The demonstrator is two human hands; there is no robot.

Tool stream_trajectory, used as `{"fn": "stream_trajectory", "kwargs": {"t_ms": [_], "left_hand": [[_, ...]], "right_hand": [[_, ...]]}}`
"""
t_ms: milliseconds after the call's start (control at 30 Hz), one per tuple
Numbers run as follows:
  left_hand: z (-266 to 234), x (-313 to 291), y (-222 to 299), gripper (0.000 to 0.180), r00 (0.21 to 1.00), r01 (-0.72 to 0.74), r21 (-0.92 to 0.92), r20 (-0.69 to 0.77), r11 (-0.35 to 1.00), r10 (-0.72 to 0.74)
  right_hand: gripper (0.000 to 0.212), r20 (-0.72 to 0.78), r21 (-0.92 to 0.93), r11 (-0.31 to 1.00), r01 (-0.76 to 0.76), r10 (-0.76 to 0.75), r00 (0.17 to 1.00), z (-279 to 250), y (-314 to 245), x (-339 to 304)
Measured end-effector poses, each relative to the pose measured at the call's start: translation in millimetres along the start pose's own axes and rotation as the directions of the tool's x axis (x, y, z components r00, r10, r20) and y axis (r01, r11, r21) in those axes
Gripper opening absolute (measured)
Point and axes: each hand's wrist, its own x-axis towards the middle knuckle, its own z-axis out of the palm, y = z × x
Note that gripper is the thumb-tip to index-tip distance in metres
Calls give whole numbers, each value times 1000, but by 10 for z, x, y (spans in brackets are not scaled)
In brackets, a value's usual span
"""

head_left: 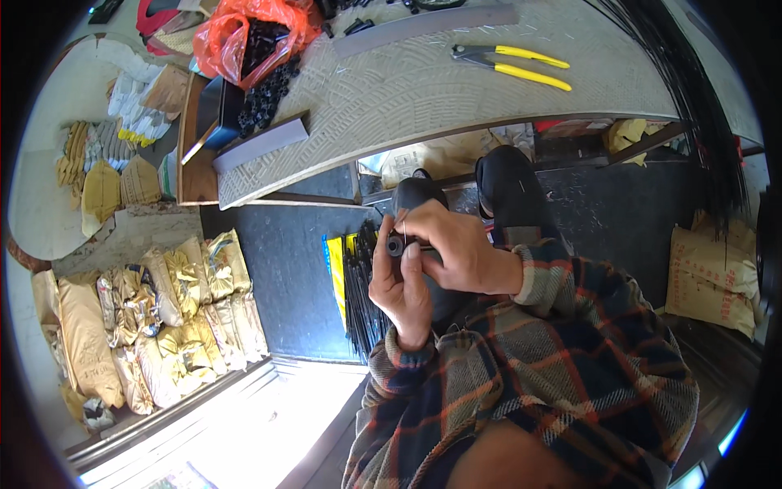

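Note:
Above my lap, both hands meet around a small dark cylindrical part (396,245) with a round hole in its end. My left hand (404,297) holds it between thumb and fingers, palm turned up. From the right, my right hand (466,246) reaches over it with curled, closed fingers. A thin pale line, perhaps a wire, shows by its fingertips, but what those fingers pinch is too small to make out. Beside my left hand stands a bundle of long thin black rods (363,285) with a yellow and blue wrapper (336,265).
Ahead is a textured workbench (391,102) bearing yellow-handled cutting pliers (517,65), grey strips (423,31), an orange plastic bag (236,41) and a pile of small black parts (269,94). Long black strands (709,138) hang at right. Brown paper sacks (713,277) and packages (90,334) flank me.

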Motion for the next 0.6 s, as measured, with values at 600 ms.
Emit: {"fn": "stream_trajectory", "kwargs": {"t_ms": [600], "left_hand": [[-99,105,51,31,930,-339,-18,145,941,338]], "right_hand": [[19,62,261,963,62,-81,995,-132,230,-167]]}}
